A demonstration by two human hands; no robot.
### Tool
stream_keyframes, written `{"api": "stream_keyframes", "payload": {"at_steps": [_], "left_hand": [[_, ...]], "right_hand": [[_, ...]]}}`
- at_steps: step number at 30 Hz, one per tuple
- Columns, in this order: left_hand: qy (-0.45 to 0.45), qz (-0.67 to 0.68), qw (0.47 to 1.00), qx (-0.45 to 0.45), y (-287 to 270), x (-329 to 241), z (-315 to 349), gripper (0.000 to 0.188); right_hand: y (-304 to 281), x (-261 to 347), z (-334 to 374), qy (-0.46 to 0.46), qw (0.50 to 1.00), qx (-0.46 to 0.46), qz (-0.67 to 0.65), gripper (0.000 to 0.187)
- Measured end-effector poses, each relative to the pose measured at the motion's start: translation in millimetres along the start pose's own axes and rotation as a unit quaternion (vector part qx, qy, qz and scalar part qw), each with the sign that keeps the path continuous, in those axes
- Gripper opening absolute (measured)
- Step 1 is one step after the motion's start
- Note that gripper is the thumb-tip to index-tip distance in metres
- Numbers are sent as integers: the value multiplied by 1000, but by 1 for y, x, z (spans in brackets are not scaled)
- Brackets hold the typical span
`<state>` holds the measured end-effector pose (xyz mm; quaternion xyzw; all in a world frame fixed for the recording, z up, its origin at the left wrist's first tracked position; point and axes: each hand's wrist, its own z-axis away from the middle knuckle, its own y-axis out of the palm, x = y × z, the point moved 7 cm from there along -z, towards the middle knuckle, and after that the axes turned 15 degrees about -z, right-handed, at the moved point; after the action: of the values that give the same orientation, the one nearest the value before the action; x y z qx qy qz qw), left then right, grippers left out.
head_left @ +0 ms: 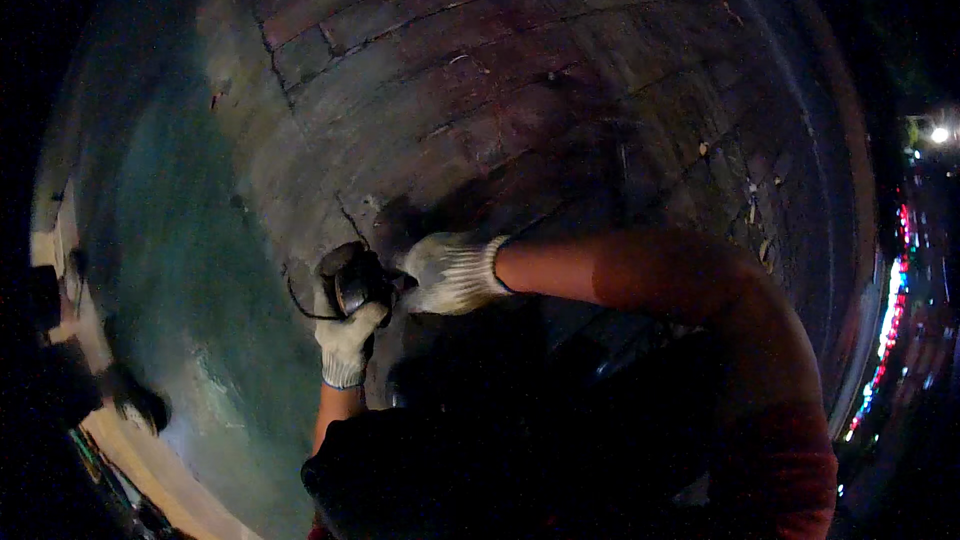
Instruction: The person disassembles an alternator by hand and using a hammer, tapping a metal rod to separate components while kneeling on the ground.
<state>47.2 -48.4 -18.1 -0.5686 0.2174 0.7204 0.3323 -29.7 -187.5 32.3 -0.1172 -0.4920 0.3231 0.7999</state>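
Note:
My left hand [345, 348], in a whitish knit work glove, is closed around a dark rounded object [350, 278] with a shiny curved side. A thin dark cord or wire [298, 302] loops out from the object's left. From the right, my right hand [452, 273], in a matching glove, reaches close against it. Its fingers are bent together at a small dark tip beside the object; what they grip is too dark to make out. Both hands are in front of my body, above the ground.
Below lies dim ground of large paving slabs [420, 50] with dark joints and scattered dry leaves [703, 149]. A smooth greenish patch [170, 240] spreads at left. Dark shapes [135, 400] stand by a pale edge at lower left. Coloured lights [890, 310] glow far right.

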Motion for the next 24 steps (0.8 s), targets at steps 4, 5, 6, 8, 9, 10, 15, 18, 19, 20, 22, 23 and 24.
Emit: {"api": "stream_keyframes", "payload": {"at_steps": [4,5,6,8,9,10,15,18,19,20,22,23,24], "left_hand": [[24,-12,1000,-15,-13,-32,-8,80],[11,-35,999,-26,-13,-44,9,80],[-28,-55,996,-62,-9,-27,16,79],[-65,-86,991,-73,-1,-20,28,78],[-78,-114,987,-80,-2,-20,32,77],[-68,-128,988,-51,0,-20,34,77],[-184,-126,975,-19,4,-20,36,75],[-80,-20,997,4,-7,1,41,70],[-137,13,990,-15,-16,-2,44,67],[-191,48,980,-37,-19,-7,41,64],[-183,192,962,59,22,-14,31,56],[-189,241,950,65,30,-9,28,56],[-195,275,940,56,28,-3,26,55]], "right_hand": [[1,14,-9,-80,995,39,54,37],[14,23,-2,-123,986,63,92,39],[12,20,6,-94,989,59,96,41],[24,3,14,-71,988,66,122,41],[26,-2,18,-77,989,52,117,40],[26,-1,22,-84,990,37,108,40],[5,-45,52,-195,968,-147,64,40],[-12,-50,55,-168,982,-44,70,42],[-27,-40,51,-147,983,-57,89,43],[-41,-29,47,-127,983,-70,108,44],[-55,-38,69,-38,986,-80,141,46],[-64,-40,77,-3,986,-72,148,47],[-68,-40,75,14,987,-65,146,47]]}}
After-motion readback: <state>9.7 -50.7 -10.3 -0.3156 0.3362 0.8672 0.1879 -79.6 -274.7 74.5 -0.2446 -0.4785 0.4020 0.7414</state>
